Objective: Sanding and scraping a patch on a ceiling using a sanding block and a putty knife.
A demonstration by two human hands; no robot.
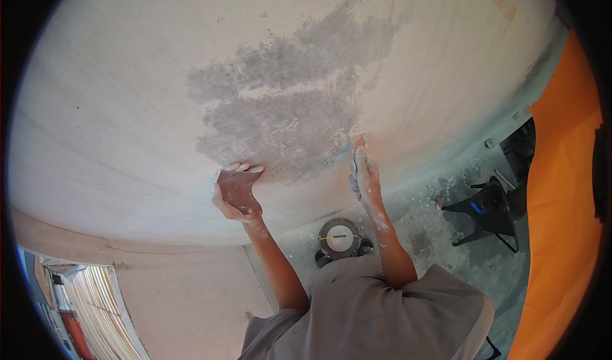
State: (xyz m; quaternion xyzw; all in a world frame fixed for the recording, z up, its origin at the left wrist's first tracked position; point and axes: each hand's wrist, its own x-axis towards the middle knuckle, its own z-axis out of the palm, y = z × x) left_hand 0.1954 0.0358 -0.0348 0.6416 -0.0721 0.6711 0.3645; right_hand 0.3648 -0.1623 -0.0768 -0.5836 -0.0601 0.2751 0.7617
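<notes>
Before me rises a pale plastered wall (143, 106) with a rough grey patch (287, 116) across its middle. My left hand (236, 192) rests against the wall at the patch's lower left edge. A bent sheet of reddish-brown sandpaper (237, 191) lies across its palm, gripped at the edges. My right hand (367, 173), dusted white, is raised to the patch's lower right edge. Its fingers are closed around a small hand tool (358, 141) that touches the wall. Most of that tool is hidden, and its exact kind is unclear.
Below me stands a round, dark-rimmed object with a pale top (338, 240), close to my feet. A black plastic chair (487, 212) with a blue item on it is on the dusty floor (420, 245). Orange sheeting (564, 192) hangs at right. A window opening (95, 307) is at lower left.
</notes>
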